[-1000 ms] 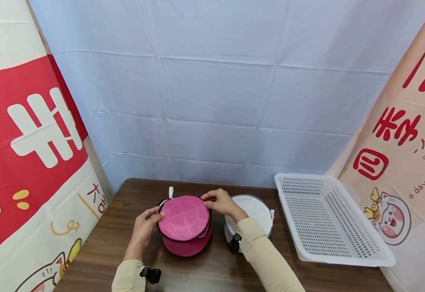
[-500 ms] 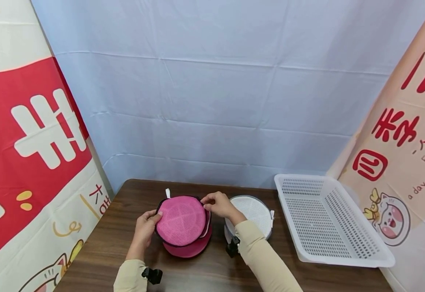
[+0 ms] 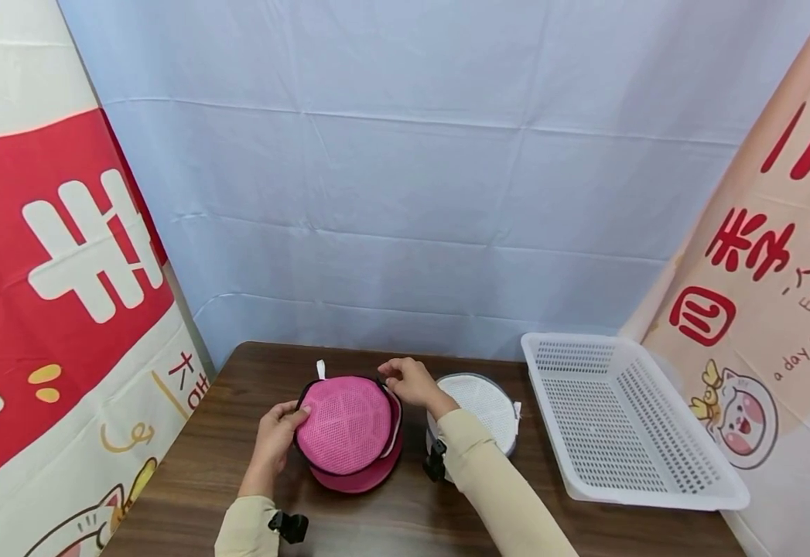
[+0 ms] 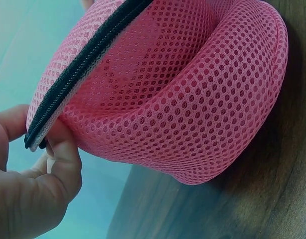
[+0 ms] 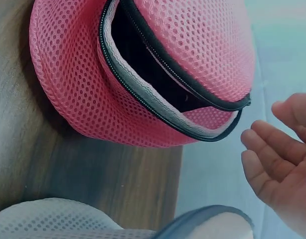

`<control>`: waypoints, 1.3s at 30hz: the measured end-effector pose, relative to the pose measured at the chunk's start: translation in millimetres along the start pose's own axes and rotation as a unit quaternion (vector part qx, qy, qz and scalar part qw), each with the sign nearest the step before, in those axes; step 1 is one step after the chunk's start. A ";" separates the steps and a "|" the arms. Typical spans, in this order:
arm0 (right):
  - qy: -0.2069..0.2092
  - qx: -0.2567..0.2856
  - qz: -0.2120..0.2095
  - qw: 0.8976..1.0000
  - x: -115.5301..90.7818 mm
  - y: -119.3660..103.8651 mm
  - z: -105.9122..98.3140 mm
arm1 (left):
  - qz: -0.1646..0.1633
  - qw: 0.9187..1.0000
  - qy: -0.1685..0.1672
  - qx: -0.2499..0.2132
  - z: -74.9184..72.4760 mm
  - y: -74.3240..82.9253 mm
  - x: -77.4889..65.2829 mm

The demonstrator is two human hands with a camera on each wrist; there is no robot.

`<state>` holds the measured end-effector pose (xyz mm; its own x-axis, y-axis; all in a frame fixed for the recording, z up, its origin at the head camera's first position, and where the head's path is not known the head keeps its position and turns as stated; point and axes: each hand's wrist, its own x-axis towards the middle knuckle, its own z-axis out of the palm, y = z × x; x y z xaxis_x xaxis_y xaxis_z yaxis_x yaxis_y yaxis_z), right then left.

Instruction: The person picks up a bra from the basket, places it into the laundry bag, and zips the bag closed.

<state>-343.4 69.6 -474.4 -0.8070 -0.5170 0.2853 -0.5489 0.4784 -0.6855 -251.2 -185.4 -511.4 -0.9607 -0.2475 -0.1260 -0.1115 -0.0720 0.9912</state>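
Note:
A round pink mesh laundry bag point(image 3: 345, 425) stands on the table, its lid shifted toward me and to the left over the base. In the right wrist view its black-edged zip point(image 5: 143, 97) gapes on the right side, and the inside looks dark. My left hand point(image 3: 275, 437) pinches the zipped rim at the bag's left between thumb and fingers, as the left wrist view also shows. Just off the bag's upper right rim, my right hand point(image 3: 415, 384) has its fingers loosely bent and holds nothing. The right wrist view shows a small space between fingertips point(image 5: 250, 137) and bag.
To the right of the pink bag is a round white mesh bag point(image 3: 477, 406) with a grey rim, partly behind my right forearm. Farther right lies a white plastic basket point(image 3: 568, 464) with slatted holes. A light blue cloth point(image 3: 405, 193) hangs behind the brown table point(image 3: 258, 371).
The pink bag's lid has slid left and toward me, baring more of its right rim. My right hand has let go of that rim; my left still grips its side.

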 end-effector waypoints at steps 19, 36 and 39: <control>-0.007 0.026 0.050 0.998 6.1 1.1 20.7 | 0.012 1.000 0.014 -0.016 6.5 -3.7 2.8; 0.025 0.009 0.052 0.998 5.9 0.0 18.7 | 0.008 1.000 -0.004 0.002 3.2 -1.0 0.9; 0.037 -0.032 0.050 0.998 6.7 -2.6 18.2 | 0.006 1.000 -0.005 0.011 3.1 0.3 -0.2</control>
<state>-343.4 52.0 -482.9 -0.8714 -0.4115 0.2672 -0.4749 0.5703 -0.6702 -251.8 -182.4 -510.9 -0.9643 -0.2390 -0.1142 -0.1058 -0.0479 0.9932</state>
